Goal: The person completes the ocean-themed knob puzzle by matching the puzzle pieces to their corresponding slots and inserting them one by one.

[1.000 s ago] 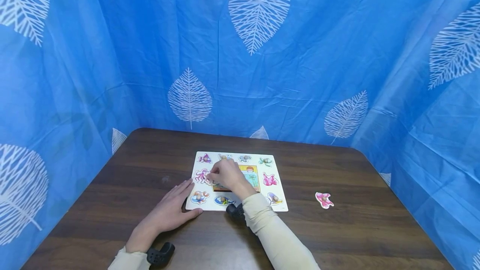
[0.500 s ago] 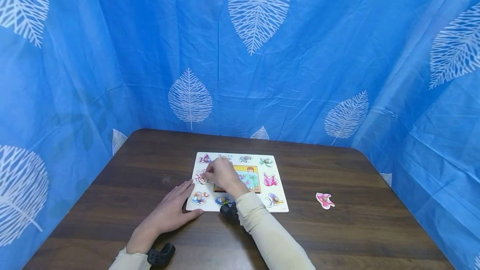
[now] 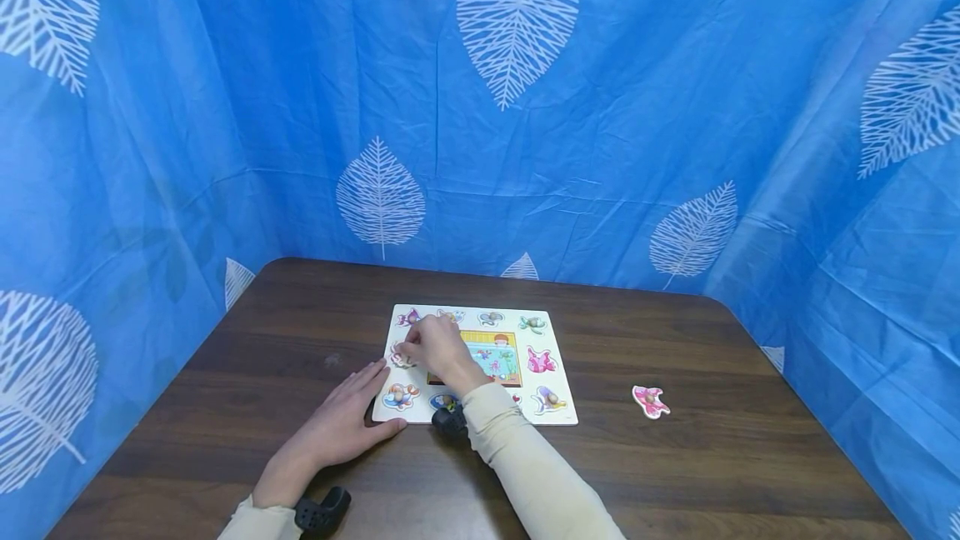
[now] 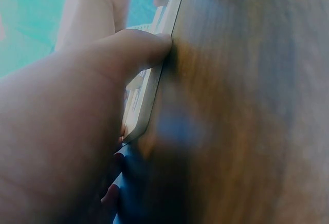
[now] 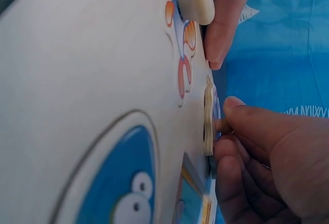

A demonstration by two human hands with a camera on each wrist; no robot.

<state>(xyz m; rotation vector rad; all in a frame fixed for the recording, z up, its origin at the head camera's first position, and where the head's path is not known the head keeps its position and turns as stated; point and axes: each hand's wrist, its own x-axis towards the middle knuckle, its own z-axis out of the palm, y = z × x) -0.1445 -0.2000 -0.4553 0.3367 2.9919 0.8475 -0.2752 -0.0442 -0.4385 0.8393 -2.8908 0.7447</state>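
A white wooden puzzle board (image 3: 471, 317) with sea-animal pieces lies on the table. My right hand (image 3: 438, 350) is over its left part, at the pink octopus picture (image 3: 401, 359). In the right wrist view, thumb and fingers pinch the small knob of a wooden puzzle piece (image 5: 208, 118). It shows nearly edge-on by the board's face, so its printed side is mostly hidden; I cannot tell whether it sits fully in the recess. My left hand (image 3: 341, 419) spreads at the board's near-left corner, fingers at the left side, thumb (image 4: 149, 49) against the near edge.
A loose pink puzzle piece (image 3: 650, 401) with a knob lies on the brown table (image 3: 720, 457) right of the board. On the board, a pink fish picture (image 3: 540, 359) shows no knob. Blue curtains (image 3: 480, 148) with white leaves surround the table.
My right hand has moved slightly left over the octopus picture, still pinching the piece. More of the board's middle picture shows now. The left hand and the loose pink piece stay put.
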